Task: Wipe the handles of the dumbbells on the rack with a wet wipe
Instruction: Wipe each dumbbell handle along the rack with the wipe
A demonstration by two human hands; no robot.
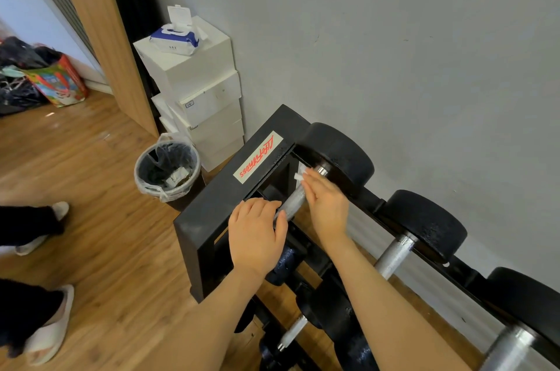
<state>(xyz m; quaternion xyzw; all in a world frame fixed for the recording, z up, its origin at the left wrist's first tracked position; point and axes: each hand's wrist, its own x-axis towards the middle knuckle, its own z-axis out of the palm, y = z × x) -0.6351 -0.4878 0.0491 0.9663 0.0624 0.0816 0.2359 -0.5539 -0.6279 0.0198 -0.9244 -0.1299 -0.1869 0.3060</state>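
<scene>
A black dumbbell rack [212,201] stands against the grey wall. On its top row the leftmost dumbbell [342,155] shows a silver handle [292,202]. My right hand [325,204] lies over that handle near the far head and holds a white wet wipe [301,173] against it. My left hand [257,231] rests over the handle's near end, fingers curled onto it. Two more dumbbells [424,225] with silver handles sit to the right on the same row. Smaller dumbbells [330,310] lie on the lower row.
A pack of wet wipes [175,39] with its lid open lies on a stack of white boxes [197,92] left of the rack. A lined waste bin [166,170] stands beside them. Another person's feet in slippers [45,331] stand at the left. Bags [54,83] lie on the wooden floor.
</scene>
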